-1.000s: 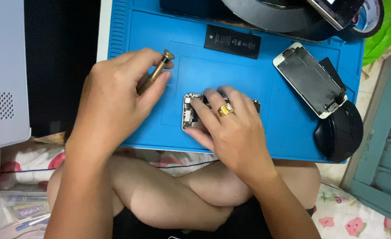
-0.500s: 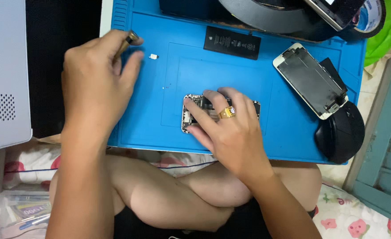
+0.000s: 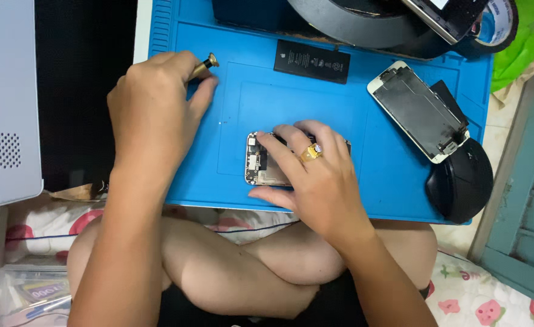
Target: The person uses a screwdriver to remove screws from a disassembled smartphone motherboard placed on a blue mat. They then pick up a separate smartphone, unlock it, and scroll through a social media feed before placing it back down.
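On the blue work mat (image 3: 388, 200) across the person's lap, the right hand (image 3: 315, 175) presses flat over an opened phone body (image 3: 259, 162), fingers spread and holding it steady near the mat's front edge. Up by the mat's left edge, the left hand (image 3: 152, 109) is clenched around what looks like a brass-tipped screwdriver (image 3: 203, 65). A black battery (image 3: 311, 61), a detached screen (image 3: 417, 112) and a black mouse (image 3: 460, 180) lie farther right.

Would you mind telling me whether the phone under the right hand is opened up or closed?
Opened up: the phone shows bare inner parts beside the right hand, and a detached screen lies apart.
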